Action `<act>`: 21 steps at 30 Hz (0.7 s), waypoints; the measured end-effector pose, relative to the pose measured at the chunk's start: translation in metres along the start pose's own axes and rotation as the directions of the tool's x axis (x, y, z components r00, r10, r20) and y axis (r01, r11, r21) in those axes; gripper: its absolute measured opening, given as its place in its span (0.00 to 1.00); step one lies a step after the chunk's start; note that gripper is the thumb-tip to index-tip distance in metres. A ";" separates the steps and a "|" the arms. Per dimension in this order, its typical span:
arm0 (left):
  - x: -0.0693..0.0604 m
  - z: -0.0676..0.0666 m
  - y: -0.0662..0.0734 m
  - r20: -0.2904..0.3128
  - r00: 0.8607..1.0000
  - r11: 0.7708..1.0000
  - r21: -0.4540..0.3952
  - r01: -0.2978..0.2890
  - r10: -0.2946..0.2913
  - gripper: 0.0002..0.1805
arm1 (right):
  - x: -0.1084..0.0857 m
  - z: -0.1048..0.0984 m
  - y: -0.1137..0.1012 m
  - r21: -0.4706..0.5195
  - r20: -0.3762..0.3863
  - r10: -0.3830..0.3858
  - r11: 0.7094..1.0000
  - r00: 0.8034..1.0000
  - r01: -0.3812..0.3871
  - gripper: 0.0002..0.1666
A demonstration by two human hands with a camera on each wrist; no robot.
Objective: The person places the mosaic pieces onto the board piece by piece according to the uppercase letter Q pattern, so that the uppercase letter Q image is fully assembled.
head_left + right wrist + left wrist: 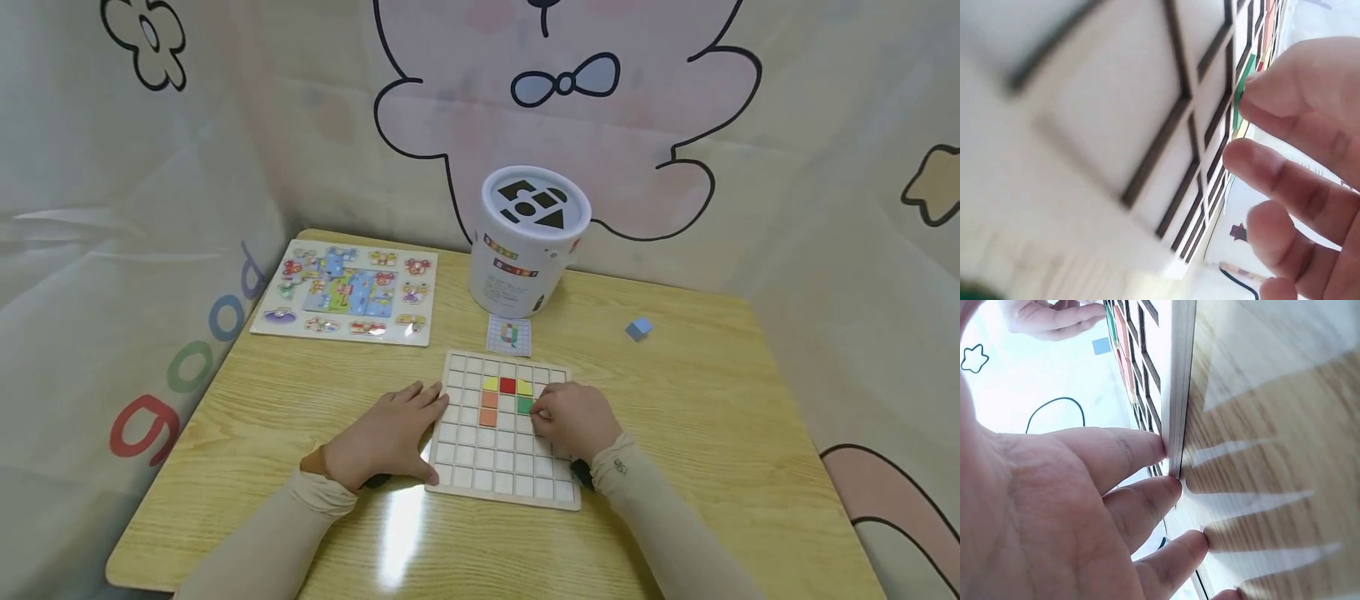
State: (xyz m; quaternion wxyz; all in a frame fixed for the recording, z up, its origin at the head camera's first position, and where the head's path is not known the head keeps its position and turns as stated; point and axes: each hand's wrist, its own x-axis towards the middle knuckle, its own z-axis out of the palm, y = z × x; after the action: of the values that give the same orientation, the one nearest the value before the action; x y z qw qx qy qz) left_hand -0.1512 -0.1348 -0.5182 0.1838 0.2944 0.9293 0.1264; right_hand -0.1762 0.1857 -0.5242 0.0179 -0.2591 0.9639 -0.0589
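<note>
You are sitting at a wood-grain table (750, 450), with a pale grid board (504, 500) lying flat in front of you. Your left hand (396, 435) is spreading its fingers along the board's left side; the left wrist view is showing fingertips touching the edge, and your thumb is reaching toward the near left corner.

Your right hand (576, 415) is bending its fingers over the board's right half. Its thumb and forefinger are coming together at a green tile (525, 405), which is sitting in the upper part of the grid; you cannot tell here whether they are pinching it or only touching it.

Above the green tile a yellow tile (524, 387) is lying, followed leftward by a red tile (507, 386) and a second yellow tile (491, 383). Two orange tiles (489, 399) are running down below that left one.

Beyond the board, a small pattern card (508, 336) is lying just in front of a white bucket (510, 275) with shape cutouts in its lid. A picture puzzle (348, 292) is resting to the left, and a blue block (639, 328) is sitting well to the right.
</note>
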 end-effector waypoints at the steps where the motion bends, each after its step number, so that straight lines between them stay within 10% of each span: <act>1: 0.000 0.000 0.000 0.000 1.000 1.000 -0.004 0.001 -0.001 0.66 | -0.003 -0.001 0.002 0.005 0.007 0.006 1.000 1.000 -0.006 0.05; 7: -0.001 0.000 -0.001 0.000 1.000 1.000 -0.019 -0.003 0.003 0.66 | -0.025 -0.011 0.025 0.027 -0.008 0.131 0.991 0.991 -0.131 0.09; 21: 0.002 0.003 -0.002 -0.008 1.000 1.000 0.004 -0.009 0.009 0.66 | -0.052 -0.003 0.044 0.076 0.057 0.435 0.896 0.899 -0.438 0.11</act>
State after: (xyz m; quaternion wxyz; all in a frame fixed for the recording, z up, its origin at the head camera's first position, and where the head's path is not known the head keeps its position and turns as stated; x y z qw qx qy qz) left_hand -0.1524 -0.1351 -0.5215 0.1790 0.2985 0.9289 0.1266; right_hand -0.1534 0.2499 -0.5266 0.0607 -0.0363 0.9934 -0.0901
